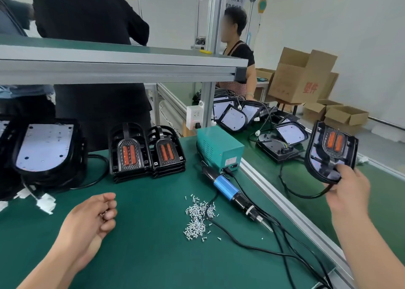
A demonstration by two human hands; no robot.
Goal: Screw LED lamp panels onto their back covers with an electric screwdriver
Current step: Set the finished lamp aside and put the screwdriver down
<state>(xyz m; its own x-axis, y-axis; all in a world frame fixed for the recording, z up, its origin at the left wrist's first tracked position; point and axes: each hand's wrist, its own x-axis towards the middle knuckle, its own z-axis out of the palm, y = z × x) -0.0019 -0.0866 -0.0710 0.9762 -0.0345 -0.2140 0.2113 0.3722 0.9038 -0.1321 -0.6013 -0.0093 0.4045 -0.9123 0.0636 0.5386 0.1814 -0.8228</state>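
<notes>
Right hand [347, 190] grips an assembled lamp [331, 151] at frame right, which we judge is being set aside. Left hand [92, 216] cups screws [104, 214], ready for the next panel; electric screwdriver [232, 193] lies idle mid-worktop.

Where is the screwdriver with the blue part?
The electric screwdriver lies on the green mat, right of centre, between the pile of screws and the teal power box.

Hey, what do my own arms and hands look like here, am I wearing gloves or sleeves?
Both are bare. The left hand and right hand have no gloves, and both forearms are uncovered to the frame's edge, with no sleeves, cuffs, watch or wrist strap in view. No rings are visible either.
</notes>
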